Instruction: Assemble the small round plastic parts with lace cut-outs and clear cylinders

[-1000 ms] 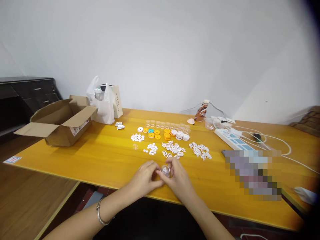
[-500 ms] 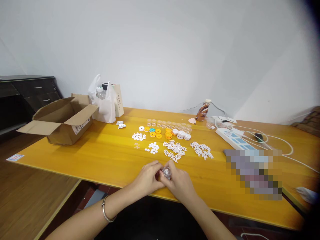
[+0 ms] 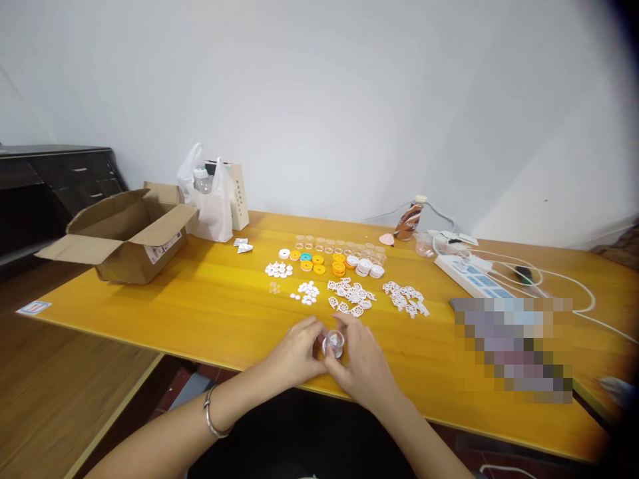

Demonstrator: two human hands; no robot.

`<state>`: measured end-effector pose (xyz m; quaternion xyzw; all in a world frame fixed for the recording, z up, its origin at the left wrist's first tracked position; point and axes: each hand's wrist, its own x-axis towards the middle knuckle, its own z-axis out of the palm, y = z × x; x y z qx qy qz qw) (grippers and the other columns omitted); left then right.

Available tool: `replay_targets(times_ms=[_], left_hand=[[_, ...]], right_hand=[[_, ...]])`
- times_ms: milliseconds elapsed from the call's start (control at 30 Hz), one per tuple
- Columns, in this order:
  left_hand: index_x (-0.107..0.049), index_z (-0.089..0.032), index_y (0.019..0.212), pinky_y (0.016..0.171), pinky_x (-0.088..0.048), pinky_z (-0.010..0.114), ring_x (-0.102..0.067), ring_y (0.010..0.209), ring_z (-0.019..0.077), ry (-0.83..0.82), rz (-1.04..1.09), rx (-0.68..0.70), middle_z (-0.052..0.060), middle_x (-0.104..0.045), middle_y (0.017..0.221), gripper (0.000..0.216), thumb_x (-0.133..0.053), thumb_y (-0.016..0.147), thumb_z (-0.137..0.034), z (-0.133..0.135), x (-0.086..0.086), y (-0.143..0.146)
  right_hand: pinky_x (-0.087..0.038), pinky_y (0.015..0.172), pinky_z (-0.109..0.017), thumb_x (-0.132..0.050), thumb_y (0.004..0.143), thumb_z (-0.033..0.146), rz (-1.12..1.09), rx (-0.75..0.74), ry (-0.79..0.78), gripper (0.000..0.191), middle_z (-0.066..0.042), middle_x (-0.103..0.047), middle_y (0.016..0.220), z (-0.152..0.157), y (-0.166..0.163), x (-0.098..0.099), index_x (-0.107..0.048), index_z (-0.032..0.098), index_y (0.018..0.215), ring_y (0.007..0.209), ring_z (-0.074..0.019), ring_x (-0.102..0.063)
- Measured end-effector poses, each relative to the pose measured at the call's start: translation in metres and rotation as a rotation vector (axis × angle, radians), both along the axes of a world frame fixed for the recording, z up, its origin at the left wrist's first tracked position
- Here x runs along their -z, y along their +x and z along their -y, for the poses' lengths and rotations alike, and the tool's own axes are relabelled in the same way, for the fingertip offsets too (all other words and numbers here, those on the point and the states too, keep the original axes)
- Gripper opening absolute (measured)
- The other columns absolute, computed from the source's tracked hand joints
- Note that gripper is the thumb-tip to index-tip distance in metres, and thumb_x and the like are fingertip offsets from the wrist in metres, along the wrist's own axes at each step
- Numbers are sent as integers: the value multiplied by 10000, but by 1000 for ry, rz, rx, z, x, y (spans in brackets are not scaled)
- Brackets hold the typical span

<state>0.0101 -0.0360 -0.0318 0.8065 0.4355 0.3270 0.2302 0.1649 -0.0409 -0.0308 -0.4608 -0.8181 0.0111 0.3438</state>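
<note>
Both my hands meet at the near edge of the yellow table (image 3: 210,306). My left hand (image 3: 294,356) and my right hand (image 3: 362,366) together grip a small clear plastic cup (image 3: 333,344) with white bits inside. Just beyond lie piles of white lattice pieces (image 3: 349,298), more white lattice pieces (image 3: 405,298), small white discs (image 3: 305,293) and white caps (image 3: 278,269). Behind them sit orange rings (image 3: 319,264), one teal ring (image 3: 305,257), white lids (image 3: 367,266) and a row of clear cups (image 3: 334,245).
An open cardboard box (image 3: 124,236) stands at the table's left end, with a white plastic bag (image 3: 207,206) and a carton behind it. A brown bottle (image 3: 410,221), a power strip (image 3: 472,276) with white cables and a blurred patch lie to the right.
My hands have stayed together on the clear cup, turning it slightly. The view has shifted a little, so everything on the table sits slightly higher and further right.
</note>
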Motion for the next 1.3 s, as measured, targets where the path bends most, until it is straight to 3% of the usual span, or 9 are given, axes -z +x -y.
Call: replay_targets(times_ms=[167,300,500,633,767,900,1067,1200,1300], left_hand=[[-516,-170,758,629,-393,243,-502,698,150,-16,8,7,5,-499,764,168,-651,672,-219,0,-1,0],[-527,-169,755,631,-398,247,-506,697,152,-27,9,-2,11,-507,765,130,-629,677,-188,1,-2,0],[-522,-169,742,610,-391,244,-496,671,146,-27,7,1,9,-506,756,126,-625,671,-183,1,-2,0],[-528,-170,766,626,-391,246,-497,693,150,-16,13,5,5,-504,763,174,-656,659,-217,1,-2,-1],[-521,-167,738,616,-390,244,-499,681,147,-5,0,-5,6,-502,753,149,-647,675,-216,0,1,1],[-560,-169,813,676,-419,263,-529,748,169,-25,-16,10,17,-528,801,208,-684,676,-265,2,-4,1],[-539,-229,1142,808,-432,319,-537,902,204,-5,-100,56,53,-558,994,456,-641,748,-433,-4,-30,-39],[-553,-249,1168,875,-389,379,-517,945,232,158,-308,-198,77,-546,1017,323,-474,872,-351,-25,-37,-94],[-566,-267,1161,836,-396,370,-527,888,226,174,-440,-277,69,-540,972,310,-418,893,-313,-39,-30,-117]], right_hand=[[-468,717,-385,-544,737,261,5,3,-17,411,-74,-608,832,1,1,-2,-407,161,1111,795,-249,-596],[-462,756,-408,-573,699,271,8,-15,13,489,-128,-590,1001,1,1,-3,-394,157,1140,893,-279,-582],[-464,726,-390,-561,708,279,4,-23,-5,439,-115,-607,966,3,1,-6,-420,178,1111,873,-277,-595],[-459,653,-353,-532,747,281,17,33,-59,279,-66,-634,801,4,1,-9,-470,188,1003,717,-239,-607],[-454,695,-350,-567,725,293,55,-25,-69,328,-94,-630,913,4,1,-11,-472,179,1018,816,-248,-603],[-423,604,-300,-504,820,350,101,-2,-109,138,-37,-631,747,1,1,-9,-508,214,839,673,-201,-595],[-398,568,-278,-502,824,334,100,-13,-89,119,-21,-634,717,-1,2,-7,-520,218,840,622,-182,-586],[-396,568,-279,-493,833,333,94,-4,-104,108,-17,-636,723,-1,1,-6,-500,226,824,627,-183,-588],[-399,573,-281,-484,841,340,101,-5,-133,116,-19,-636,739,-1,0,-6,-492,226,821,646,-186,-589]])
